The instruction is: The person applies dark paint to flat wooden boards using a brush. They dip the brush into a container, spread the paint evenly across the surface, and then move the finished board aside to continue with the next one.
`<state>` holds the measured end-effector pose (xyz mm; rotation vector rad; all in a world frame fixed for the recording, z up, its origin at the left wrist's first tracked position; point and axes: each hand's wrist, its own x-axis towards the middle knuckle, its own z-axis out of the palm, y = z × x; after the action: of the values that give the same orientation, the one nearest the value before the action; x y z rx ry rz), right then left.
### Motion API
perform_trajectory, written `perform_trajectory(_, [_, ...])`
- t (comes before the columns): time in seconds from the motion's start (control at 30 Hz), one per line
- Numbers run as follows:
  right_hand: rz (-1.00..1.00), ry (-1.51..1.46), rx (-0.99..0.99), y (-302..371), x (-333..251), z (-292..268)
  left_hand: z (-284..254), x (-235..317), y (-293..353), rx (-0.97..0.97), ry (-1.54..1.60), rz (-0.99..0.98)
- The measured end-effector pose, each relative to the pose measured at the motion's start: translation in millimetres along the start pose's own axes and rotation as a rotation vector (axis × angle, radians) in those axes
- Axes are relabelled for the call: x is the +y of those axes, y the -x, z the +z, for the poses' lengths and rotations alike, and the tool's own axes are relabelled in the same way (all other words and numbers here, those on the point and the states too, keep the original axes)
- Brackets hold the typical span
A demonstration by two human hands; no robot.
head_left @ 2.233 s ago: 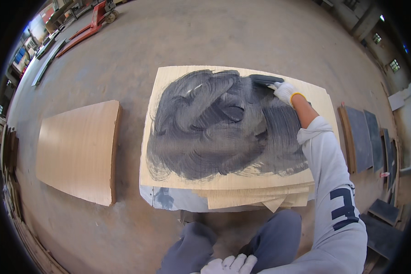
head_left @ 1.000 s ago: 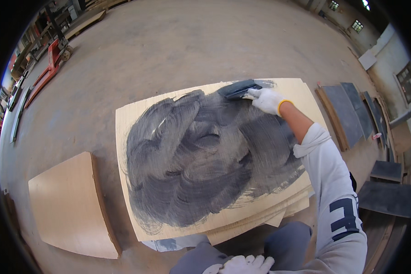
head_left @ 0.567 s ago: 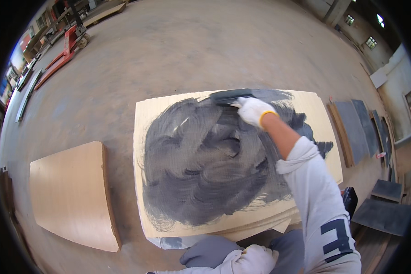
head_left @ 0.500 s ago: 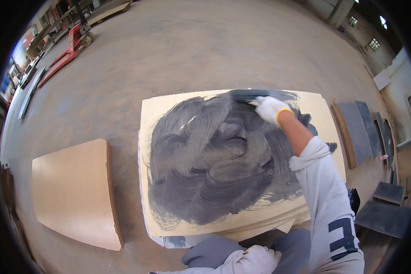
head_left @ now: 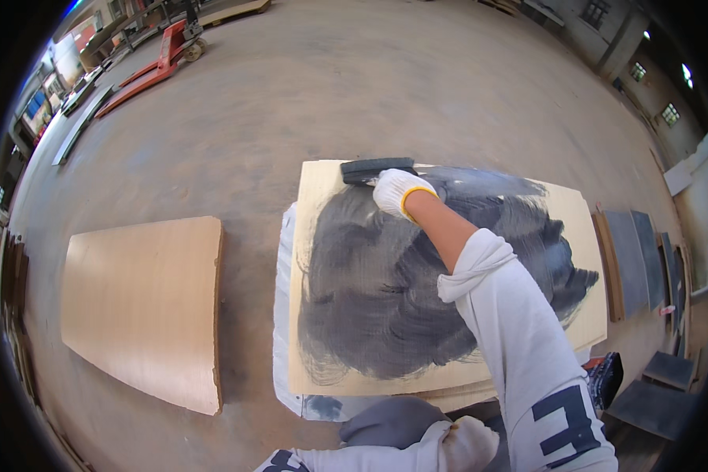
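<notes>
My right hand (head_left: pixel 400 192), in a white glove with a yellow cuff, is closed on a wide dark brush (head_left: pixel 376 167). The brush lies across the far edge of a pale wooden board (head_left: pixel 316 384), left of its middle. Black, streaky coating (head_left: pixel 389 291) covers most of the board's face, while pale wood shows along the borders. My left hand (head_left: pixel 470 444), gloved, rests by my knee at the lower edge, apart from the board. Its fingers cannot be made out.
A bare, tan panel (head_left: pixel 145 307) lies on the floor to the left. Whitish sheeting (head_left: pixel 285 315) shows beneath the coated board. Dark panels (head_left: pixel 628 259) are at the right, with more dark boards (head_left: pixel 653 401) below. A red pallet truck (head_left: pixel 161 63) stands far left.
My right hand has swept the brush leftward along the board's far edge. The view has shifted, so the board appears farther right.
</notes>
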<state>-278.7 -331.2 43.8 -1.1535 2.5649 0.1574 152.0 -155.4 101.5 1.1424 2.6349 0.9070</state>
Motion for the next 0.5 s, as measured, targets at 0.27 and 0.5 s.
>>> perform_trajectory(0.27, [-0.235, 0.415, -0.075, 10, -56, -33, -2, -4, 14, 0.024, 0.011, -0.075])
perform_trajectory(0.5, [0.011, -0.043, 0.043, -46, -96, -25, -3, -13, 8, 0.026, 0.020, -0.004])
